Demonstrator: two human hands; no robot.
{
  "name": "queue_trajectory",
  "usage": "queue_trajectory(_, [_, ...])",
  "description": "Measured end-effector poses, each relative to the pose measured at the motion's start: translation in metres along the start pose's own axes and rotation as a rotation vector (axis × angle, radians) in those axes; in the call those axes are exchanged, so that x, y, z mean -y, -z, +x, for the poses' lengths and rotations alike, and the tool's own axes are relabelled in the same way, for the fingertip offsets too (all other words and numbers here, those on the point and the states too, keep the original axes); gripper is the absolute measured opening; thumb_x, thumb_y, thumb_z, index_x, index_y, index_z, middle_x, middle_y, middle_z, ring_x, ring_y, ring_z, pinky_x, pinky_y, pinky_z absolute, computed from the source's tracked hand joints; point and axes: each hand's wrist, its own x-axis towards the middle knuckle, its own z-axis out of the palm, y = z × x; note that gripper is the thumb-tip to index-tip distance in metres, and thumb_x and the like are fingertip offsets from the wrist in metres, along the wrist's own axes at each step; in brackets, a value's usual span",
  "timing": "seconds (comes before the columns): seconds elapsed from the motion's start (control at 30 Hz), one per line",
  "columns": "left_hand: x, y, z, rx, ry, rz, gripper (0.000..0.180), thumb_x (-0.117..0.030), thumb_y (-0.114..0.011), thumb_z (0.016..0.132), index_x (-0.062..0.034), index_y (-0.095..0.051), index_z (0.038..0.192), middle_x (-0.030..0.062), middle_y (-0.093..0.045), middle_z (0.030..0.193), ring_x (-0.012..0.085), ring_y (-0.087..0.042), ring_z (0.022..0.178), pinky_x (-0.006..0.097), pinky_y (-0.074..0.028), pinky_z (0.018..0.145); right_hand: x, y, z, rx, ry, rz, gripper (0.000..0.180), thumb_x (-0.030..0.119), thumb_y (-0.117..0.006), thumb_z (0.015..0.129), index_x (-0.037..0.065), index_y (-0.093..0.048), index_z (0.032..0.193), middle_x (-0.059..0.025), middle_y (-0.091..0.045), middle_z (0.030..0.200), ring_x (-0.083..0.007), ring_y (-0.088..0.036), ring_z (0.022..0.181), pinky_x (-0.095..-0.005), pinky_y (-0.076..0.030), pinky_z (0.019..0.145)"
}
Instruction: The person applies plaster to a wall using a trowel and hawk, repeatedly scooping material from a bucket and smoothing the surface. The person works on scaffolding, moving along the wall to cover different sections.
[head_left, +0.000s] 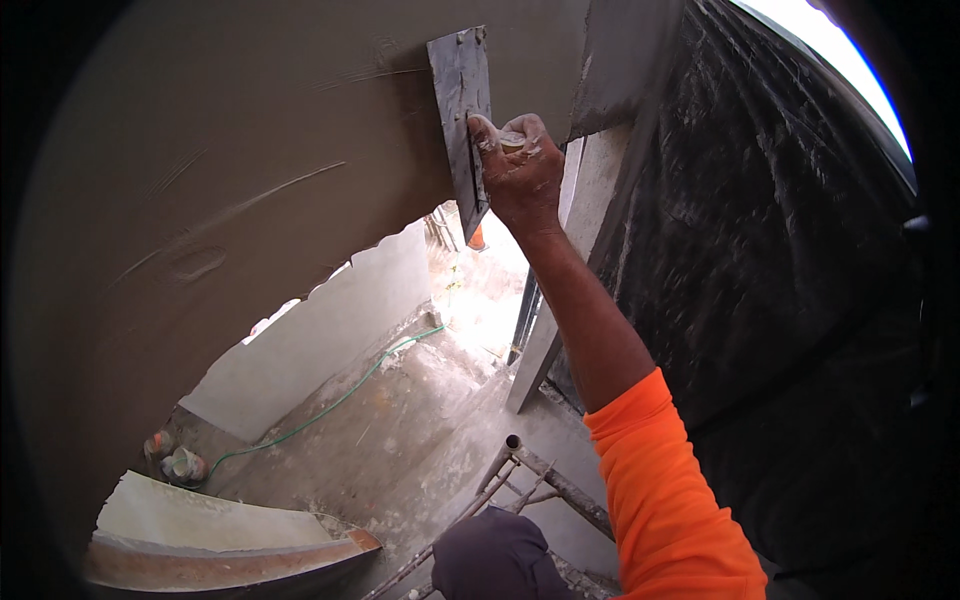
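Observation:
My right hand (524,175) is raised overhead, its fingers wrapped round the handle of a plastering trowel (461,85). The trowel's long metal blade lies against, or very close to, the grey-brown plastered surface (270,110), near that surface's lower edge. Smears of plaster whiten my thumb and knuckles. Curved scratches and a shallow round mark show in the plaster to the left of the blade. My right arm wears an orange sleeve (665,490). My left hand is out of the picture.
Black sheeting (770,230) hangs at the right, beside a pale post (565,300). Below are metal scaffold tubes (560,495), a dusty floor (400,420), a green hose (325,410), buckets (184,465) and a curved pale ledge (220,515). My dark-clad knee (495,555) shows below.

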Motion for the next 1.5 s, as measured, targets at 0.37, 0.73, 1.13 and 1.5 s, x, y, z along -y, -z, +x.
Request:
queue_trajectory(0.37, [-0.012,0.031,-0.011,-0.104,0.051,-0.365,0.057,-0.058,-0.058,0.096,-0.0135,-0.065,0.132,0.0189,-0.069,0.129,0.0415,-0.062,0.122,0.049,-0.050,0.104,-0.030,0.054,0.060,-0.094,0.040,-0.027,0.053,0.050,-0.082,0.089,0.002,-0.060,0.085,-0.0098,-0.066,0.067,-0.0118,-0.063,0.065,-0.0316,-0.052,0.061])
queue_trajectory(0.73, [-0.045,0.001,-0.025,0.045,0.161,-0.071,0.065,-0.060,-0.062,0.092,-0.0012,-0.067,0.121,0.0264,-0.070,0.121,0.0446,-0.065,0.116,0.050,-0.052,0.098,-0.072,0.041,0.104,-0.014,0.136,-0.132,0.046,0.044,-0.081,0.090,0.001,-0.064,0.093,-0.0203,-0.074,0.077,-0.0308,-0.078,0.075,-0.0410,-0.058,0.067])
queue_trajectory(1.13, [-0.043,0.019,-0.012,0.123,0.164,0.079,0.073,-0.064,-0.056,0.095,-0.0053,-0.061,0.138,0.0269,-0.062,0.137,0.0415,-0.058,0.129,0.048,-0.047,0.107,-0.176,0.072,0.136,-0.192,-0.113,-0.084,0.053,0.051,-0.083,0.087,0.005,-0.060,0.078,-0.0011,-0.059,0.065,-0.0090,-0.055,0.059,-0.0303,-0.045,0.056])
queue_trajectory(1.5, [-0.020,0.002,-0.020,0.068,0.265,-0.140,0.086,-0.061,-0.063,0.093,-0.0034,-0.045,0.153,0.0293,-0.056,0.144,0.0406,-0.051,0.138,0.047,-0.041,0.115,-0.092,0.031,0.074,-0.104,-0.056,-0.103,0.053,0.051,-0.083,0.088,0.004,-0.059,0.078,-0.0012,-0.056,0.064,-0.0101,-0.052,0.063,-0.0301,-0.045,0.059])
